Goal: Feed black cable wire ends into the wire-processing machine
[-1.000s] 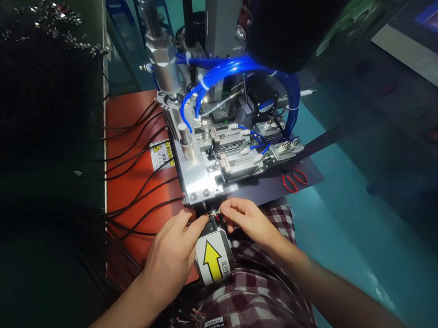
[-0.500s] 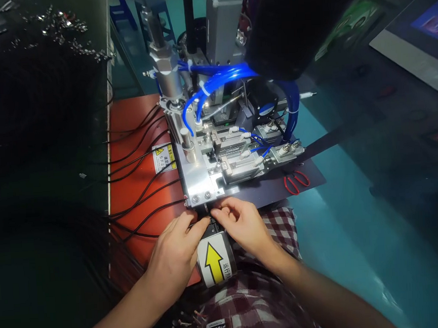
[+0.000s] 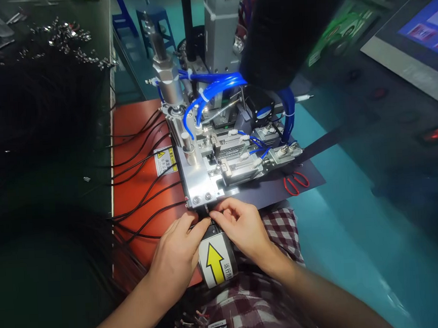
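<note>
At the near end of a metal machine [image 3: 201, 177], both hands meet over a narrow dark track. My left hand [image 3: 177, 248] has its thumb and fingers drawn together at the track's left side. Opposite it, my right hand [image 3: 243, 227] is closed in a pinch, fingers curled. Whatever lies between the fingertips is too small or hidden to name. Just below the hands is a rounded end with a yellow arrow label [image 3: 215, 263]. Several black cables [image 3: 143, 203] run leftward from the machine over an orange-red board [image 3: 132, 194].
Blue air tubes [image 3: 221, 84] arch above the machine. Red-handled scissors [image 3: 296, 183] lie on the dark plate at right. A dark bundle with shiny metal ends [image 3: 66, 37] covers the left table. A blue stool [image 3: 154, 22] stands behind, and a screen [image 3: 426, 27] at far right.
The view has shifted slightly. Both hands stay at the same spot on the track with almost the same finger posture.
</note>
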Demonstrator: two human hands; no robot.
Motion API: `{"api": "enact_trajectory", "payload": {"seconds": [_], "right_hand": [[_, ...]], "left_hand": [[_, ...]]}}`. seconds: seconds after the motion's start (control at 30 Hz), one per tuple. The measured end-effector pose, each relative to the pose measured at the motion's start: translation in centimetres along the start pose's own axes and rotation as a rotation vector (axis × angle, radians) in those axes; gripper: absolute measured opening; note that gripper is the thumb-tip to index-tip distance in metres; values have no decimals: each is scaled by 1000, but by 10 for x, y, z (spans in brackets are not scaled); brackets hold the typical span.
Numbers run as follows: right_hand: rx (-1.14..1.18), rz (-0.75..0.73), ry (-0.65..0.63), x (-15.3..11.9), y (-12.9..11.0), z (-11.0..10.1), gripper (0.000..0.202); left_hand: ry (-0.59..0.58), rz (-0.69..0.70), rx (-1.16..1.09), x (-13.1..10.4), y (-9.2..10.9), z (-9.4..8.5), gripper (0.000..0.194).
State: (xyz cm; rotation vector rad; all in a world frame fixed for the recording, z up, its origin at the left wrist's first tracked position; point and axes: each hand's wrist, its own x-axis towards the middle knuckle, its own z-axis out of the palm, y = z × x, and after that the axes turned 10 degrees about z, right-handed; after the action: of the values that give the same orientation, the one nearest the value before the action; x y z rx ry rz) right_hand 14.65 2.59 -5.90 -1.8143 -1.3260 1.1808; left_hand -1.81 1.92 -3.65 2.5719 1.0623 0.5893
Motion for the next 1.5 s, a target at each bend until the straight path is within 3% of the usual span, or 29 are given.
{"api": "enact_trajectory", "payload": {"seconds": [0.27, 0.53, 0.7, 0.8, 0.97, 1.13, 1.2, 1.4, 1.5], "right_hand": [[119, -35, -43, -1, 1, 1, 16], [510, 253, -227, 3, 5, -2, 19], [622, 391, -324, 5, 2, -3, 21], [565, 359, -299, 7, 4, -4, 22], [425, 273, -138, 2, 13, -9, 23], [362, 235, -226, -12, 13, -7, 23], [258, 207, -182, -16, 6, -7, 22], [-252, -125, 71, -17, -14, -17, 20], [-65, -34, -29, -10, -9, -18, 20]], "left_hand": [[-6, 5, 16, -2, -1, -1, 32], [-7, -1, 9, -2, -1, -1, 32], [-9, 7, 6, -1, -1, -1, 32], [-8, 5, 10, -1, -1, -1, 31], [-17, -5, 13, 0, 0, -3, 31], [-16, -10, 7, -1, 1, -3, 31], [-13, -10, 4, -1, 1, -3, 32], [-20, -10, -8, -1, -2, -1, 32], [-28, -5, 11, -1, -2, -2, 35]]}}
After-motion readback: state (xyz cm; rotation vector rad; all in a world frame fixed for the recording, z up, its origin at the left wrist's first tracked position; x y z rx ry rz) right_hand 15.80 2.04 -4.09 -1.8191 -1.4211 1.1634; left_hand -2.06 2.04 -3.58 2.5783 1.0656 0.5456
